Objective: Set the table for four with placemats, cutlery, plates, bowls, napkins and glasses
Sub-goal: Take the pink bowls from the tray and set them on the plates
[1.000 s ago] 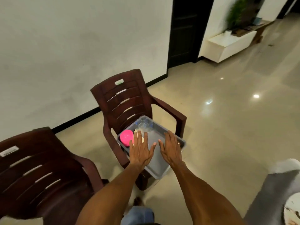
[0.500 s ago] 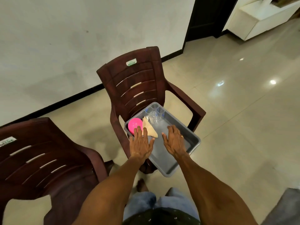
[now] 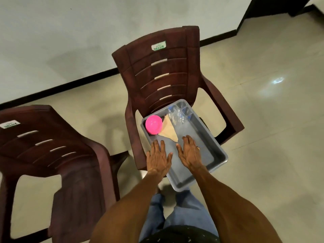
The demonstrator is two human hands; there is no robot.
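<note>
Grey plastic tray (image 3: 217,151) — pink bowl (image 3: 153,124), tan folded napkin (image 3: 168,131), clear glasses (image 3: 178,113) inside; left hand (image 3: 157,157) and right hand (image 3: 190,152) hover flat, fingers straight.

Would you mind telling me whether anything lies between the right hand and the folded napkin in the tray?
Nothing visible does. The right hand is open over the grey tray, fingertips just short of the tan napkin. The pink bowl sits left of it, the glasses beyond.

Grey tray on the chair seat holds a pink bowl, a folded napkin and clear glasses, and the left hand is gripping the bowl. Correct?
Not quite. The head view shows the left hand flat and open, short of the pink bowl, holding nothing. The grey tray on the chair, the folded napkin and the clear glasses are as stated.
</note>
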